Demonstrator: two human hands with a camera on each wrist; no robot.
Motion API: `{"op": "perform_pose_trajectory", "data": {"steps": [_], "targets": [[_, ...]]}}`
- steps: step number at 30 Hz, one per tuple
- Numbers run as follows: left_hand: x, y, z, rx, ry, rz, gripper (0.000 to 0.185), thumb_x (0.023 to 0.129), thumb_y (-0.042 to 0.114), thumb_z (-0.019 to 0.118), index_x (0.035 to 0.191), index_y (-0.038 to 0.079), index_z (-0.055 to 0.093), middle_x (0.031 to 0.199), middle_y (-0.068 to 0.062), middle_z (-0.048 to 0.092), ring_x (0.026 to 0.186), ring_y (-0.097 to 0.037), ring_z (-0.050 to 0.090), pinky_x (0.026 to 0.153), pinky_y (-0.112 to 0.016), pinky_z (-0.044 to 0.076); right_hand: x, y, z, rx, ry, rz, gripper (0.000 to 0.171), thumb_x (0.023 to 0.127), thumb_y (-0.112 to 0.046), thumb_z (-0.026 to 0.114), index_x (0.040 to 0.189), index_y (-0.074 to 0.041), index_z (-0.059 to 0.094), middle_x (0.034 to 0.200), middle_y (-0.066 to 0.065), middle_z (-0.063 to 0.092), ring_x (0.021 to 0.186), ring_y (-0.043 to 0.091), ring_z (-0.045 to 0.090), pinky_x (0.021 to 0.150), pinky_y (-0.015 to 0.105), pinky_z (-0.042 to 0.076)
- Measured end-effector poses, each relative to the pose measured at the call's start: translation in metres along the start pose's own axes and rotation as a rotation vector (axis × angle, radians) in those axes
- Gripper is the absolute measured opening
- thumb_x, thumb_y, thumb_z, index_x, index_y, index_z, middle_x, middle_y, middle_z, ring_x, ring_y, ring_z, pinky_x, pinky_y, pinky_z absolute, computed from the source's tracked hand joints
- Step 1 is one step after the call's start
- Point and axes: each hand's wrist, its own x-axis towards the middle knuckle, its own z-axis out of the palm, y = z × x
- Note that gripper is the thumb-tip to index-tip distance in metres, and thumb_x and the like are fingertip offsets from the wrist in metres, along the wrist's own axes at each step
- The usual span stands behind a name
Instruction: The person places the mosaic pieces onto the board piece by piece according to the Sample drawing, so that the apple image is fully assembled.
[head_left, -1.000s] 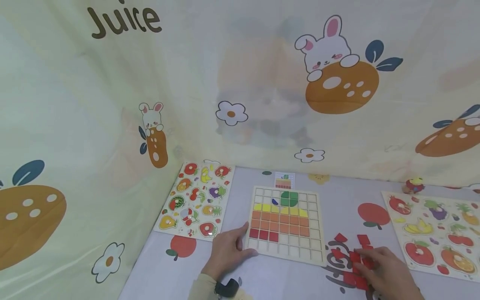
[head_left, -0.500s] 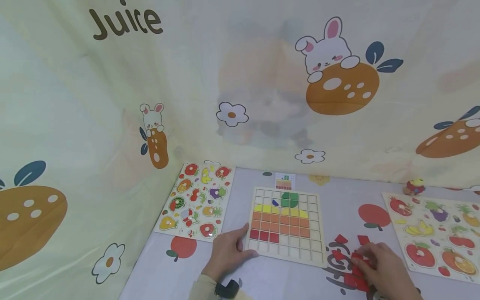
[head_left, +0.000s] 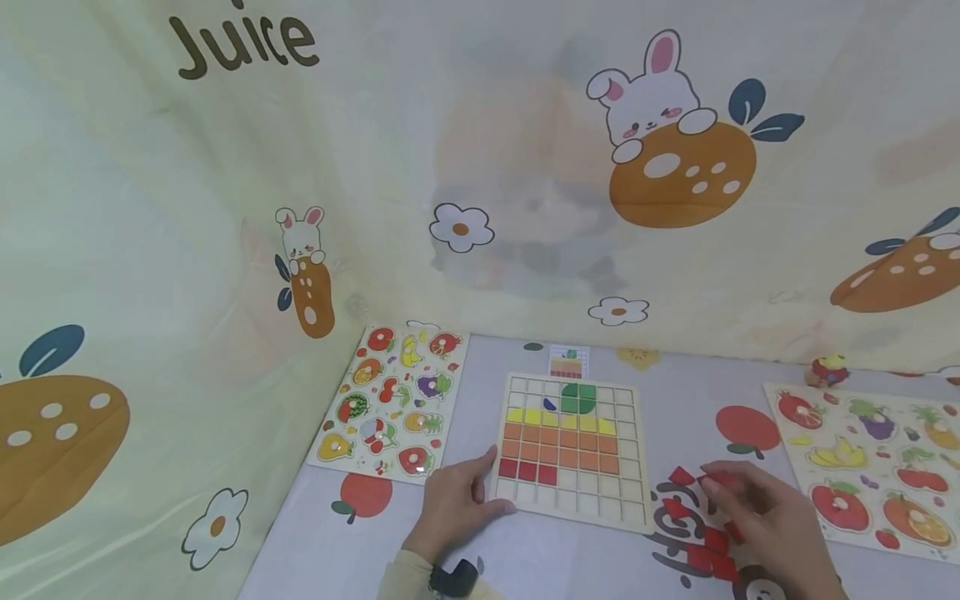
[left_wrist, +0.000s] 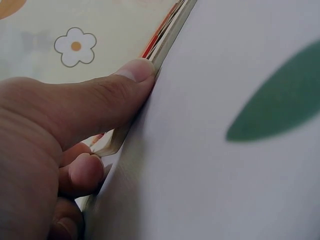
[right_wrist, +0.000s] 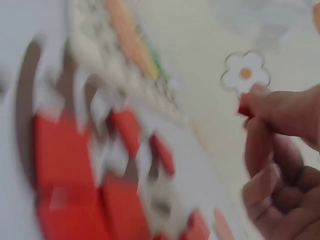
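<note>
Printed sheet (head_left: 360,167): I see it hanging along the back and left, with bunnies, flowers and the word "Juice".
Table cover (head_left: 570,558): pale, with printed fruit and dark lettering, under everything on the table.
Right fruit board (head_left: 885,462): at the far right, running out of my head view.
Grid board (head_left: 609,505): in front of the person; I make out green, blue, yellow and orange pieces in its upper and middle cells, and three dark red squares at the left of the row beneath.
Left fruit board (head_left: 393,427): flat by the sheet, left of the grid.
Right hand (head_left: 776,521): thumb and fingertips close together, pinching one red piece (right_wrist: 243,106) just above the cover.
Left hand (head_left: 453,504): thumb and fingers hold the grid board at its lower left corner.
Loose red pieces (head_left: 708,550): on the cover right of the grid board, near the right hand; my right wrist feed is blurred, so I can't fairly count them.
Picture card (head_left: 570,361): just behind the grid board.
Small toy (head_left: 827,372): behind the right fruit board, red and yellow.
</note>
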Motion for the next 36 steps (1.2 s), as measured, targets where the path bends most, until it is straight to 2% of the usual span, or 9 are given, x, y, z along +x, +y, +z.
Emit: {"op": "perform_pose_trajectory", "data": {"steps": [3,7,10,14,18,22,25,30,36], "targets": [[0.000,0.000,0.000,-0.003,-0.003,-0.007,0.085,0.081,0.050,0.090,0.154,0.022,0.058,0.065,0.015,0.048,0.056,-0.002,0.041,0.058,-0.020,0.031,0.002,-0.014,0.001,0.145,0.106,0.015,0.047,0.097,-0.039,0.078,0.134,-0.011,0.073,0.088,-0.012,0.076,0.073,0.001,0.067,0.066,0.014,0.053],[0.001,-0.001,0.000,-0.010,-0.007,-0.005,0.085,0.081,0.050,0.090,0.153,0.021,0.058,0.065,0.015,0.048,0.056,-0.002,0.041,0.058,-0.020,0.031,0.006,-0.035,0.005,0.287,0.206,-0.002,0.046,0.094,-0.025,0.083,0.136,-0.010,0.073,0.094,-0.033,0.072,0.084,-0.013,0.068,0.076,0.006,0.051],[0.001,-0.002,0.000,-0.008,-0.004,0.001,0.085,0.081,0.050,0.091,0.153,0.020,0.058,0.065,0.015,0.048,0.056,-0.001,0.040,0.058,-0.020,0.031,0.008,-0.050,0.013,0.363,0.236,-0.007,0.044,0.092,-0.014,0.085,0.134,-0.011,0.074,0.096,-0.036,0.071,0.085,-0.015,0.069,0.076,0.007,0.052],[0.001,-0.002,0.000,-0.004,0.001,0.003,0.085,0.081,0.050,0.091,0.154,0.021,0.058,0.065,0.016,0.048,0.056,-0.001,0.040,0.058,-0.020,0.031,0.009,-0.065,0.031,0.363,0.243,-0.023,0.042,0.089,-0.009,0.086,0.130,-0.011,0.077,0.087,-0.032,0.071,0.079,-0.013,0.069,0.070,0.010,0.053],[0.001,-0.003,0.000,-0.007,-0.002,-0.002,0.085,0.081,0.050,0.091,0.154,0.022,0.057,0.065,0.015,0.048,0.056,-0.002,0.041,0.058,-0.020,0.031,0.007,-0.072,0.053,0.334,0.208,-0.073,0.039,0.085,-0.008,0.089,0.122,-0.009,0.080,0.087,-0.013,0.077,0.076,-0.008,0.067,0.066,0.012,0.052],[0.001,-0.002,-0.001,-0.016,-0.003,-0.002,0.085,0.081,0.048,0.091,0.153,0.020,0.058,0.065,0.015,0.048,0.056,-0.002,0.040,0.057,-0.020,0.031,0.005,-0.071,0.076,0.308,0.091,-0.066,0.039,0.084,-0.019,0.092,0.120,-0.009,0.080,0.093,0.006,0.080,0.079,-0.004,0.068,0.072,0.011,0.053],[0.001,-0.001,-0.002,-0.016,-0.005,-0.001,0.084,0.081,0.048,0.091,0.153,0.020,0.058,0.064,0.015,0.047,0.056,-0.001,0.040,0.057,-0.020,0.031,0.003,-0.071,0.090,0.270,0.006,-0.057,0.042,0.083,-0.030,0.093,0.119,-0.012,0.081,0.091,0.003,0.079,0.078,0.001,0.067,0.072,0.015,0.053],[0.001,-0.001,-0.002,-0.021,-0.010,-0.005,0.085,0.081,0.048,0.091,0.154,0.020,0.057,0.065,0.014,0.048,0.056,-0.002,0.041,0.057,-0.020,0.032,-0.002,-0.073,0.107,0.196,-0.085,-0.144,0.039,0.082,-0.036,0.093,0.116,-0.020,0.083,0.085,-0.009,0.073,0.075,0.008,0.061,0.064,0.021,0.050],[0.001,-0.001,-0.002,-0.017,-0.013,-0.005,0.085,0.081,0.048,0.091,0.154,0.020,0.057,0.065,0.015,0.048,0.057,-0.002,0.040,0.057,-0.020,0.032,-0.006,-0.077,0.117,0.070,-0.083,-0.245,0.036,0.078,-0.027,0.096,0.112,-0.026,0.083,0.082,-0.013,0.066,0.077,0.007,0.057,0.066,0.021,0.047]]}}
